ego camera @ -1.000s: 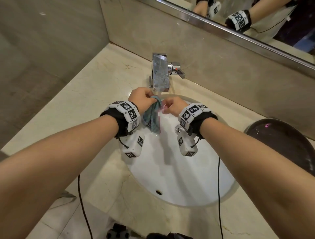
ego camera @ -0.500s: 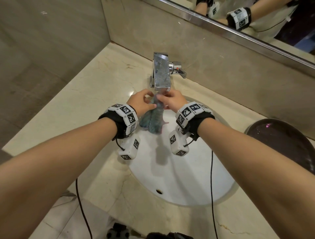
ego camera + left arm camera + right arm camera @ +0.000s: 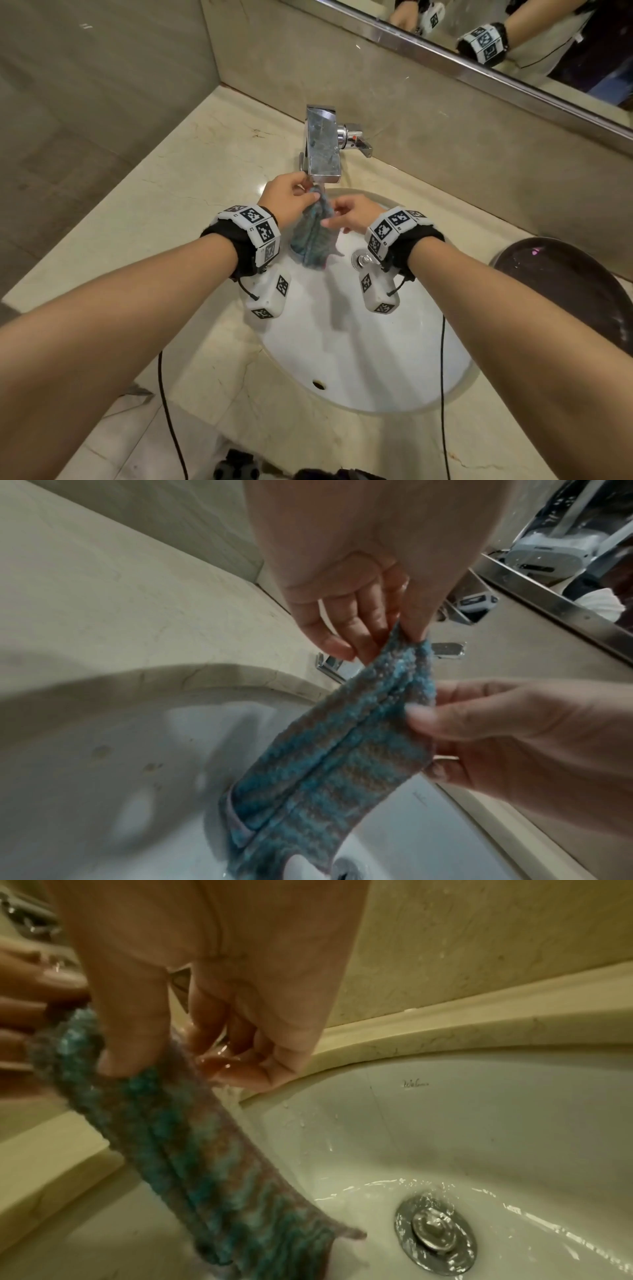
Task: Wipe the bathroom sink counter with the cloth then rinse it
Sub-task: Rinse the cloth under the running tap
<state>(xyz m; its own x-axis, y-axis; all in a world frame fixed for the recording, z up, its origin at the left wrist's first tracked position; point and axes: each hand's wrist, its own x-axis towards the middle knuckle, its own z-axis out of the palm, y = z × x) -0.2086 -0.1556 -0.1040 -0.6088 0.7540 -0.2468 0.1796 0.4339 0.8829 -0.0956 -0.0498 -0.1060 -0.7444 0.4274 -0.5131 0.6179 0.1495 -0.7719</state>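
A wet blue-grey knitted cloth [image 3: 313, 236] hangs bunched over the white sink basin [image 3: 342, 349], right under the chrome faucet [image 3: 322, 144] spout. My left hand [image 3: 310, 197] pinches the cloth's top end between thumb and fingers, as the left wrist view shows on the cloth [image 3: 342, 737] at the left hand [image 3: 405, 635]. My right hand [image 3: 330, 219] pinches the cloth's edge a little lower; its thumb lies on the cloth [image 3: 171, 1137] at the right hand [image 3: 154, 1064]. Water runs round the drain [image 3: 435, 1231]. The beige marble counter [image 3: 191, 212] surrounds the basin.
The faucet lever [image 3: 358, 142] sticks out to the right of the spout. A dark round bowl [image 3: 565, 291] stands on the counter at the right. A metal-framed mirror [image 3: 479, 72] runs above the back wall, and a wall closes the left side. Cables hang from both wrists.
Both hands lifted the cloth up and back, close under the spout. Since half a second ago my right hand has slid lower down the cloth's side.
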